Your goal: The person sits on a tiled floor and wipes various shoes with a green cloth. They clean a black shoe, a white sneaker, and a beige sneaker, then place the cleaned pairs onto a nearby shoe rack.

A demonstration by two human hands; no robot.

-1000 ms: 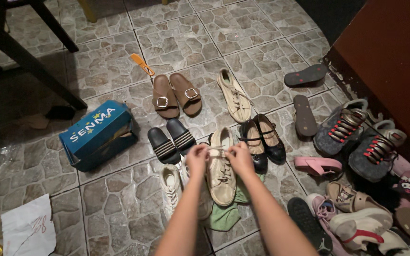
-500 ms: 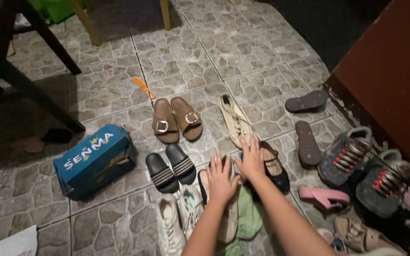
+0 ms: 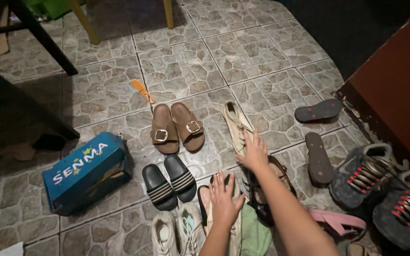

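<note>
On the stone-patterned tile floor [image 3: 262, 52], near the lower middle of the head view, two bare hands are reaching out over a spread of shoes. The right hand [image 3: 254, 151] is stretching farther away, its fingers spread wide and its fingertips touching the near end of a cream lace-up shoe [image 3: 236, 124] that is lying alone, pointing away; its grip is open and closing on nothing. The left hand [image 3: 224, 199] is lying flat with fingers splayed, palm down on a beige shoe [image 3: 236, 232] close to the viewer; its grip is also open, pressing rather than clasping. Just right of that hand a green cloth [image 3: 255, 234] is showing, and between the two forearms a pair of dark glossy flats [image 3: 262, 204] is sitting, partly hidden by the right arm.

Left of the left hand, a pair of black striped slides [image 3: 169, 181] is lying side by side, and farther away a pair of brown buckle sandals [image 3: 176, 128] is lying together, with an orange comb [image 3: 143, 90] just beyond them. At the left, a blue shoebox [image 3: 86, 168] is resting on its side. Near the bottom edge, a pair of white sneakers [image 3: 176, 232] is showing. To the right, two dark flip-flops [image 3: 319, 135] are lying soles up, a pink sandal [image 3: 338, 223] is lying near the right arm, and grey sneakers with red lace loops [image 3: 380, 189] are sitting beside a brown cabinet [image 3: 395, 90].
</note>
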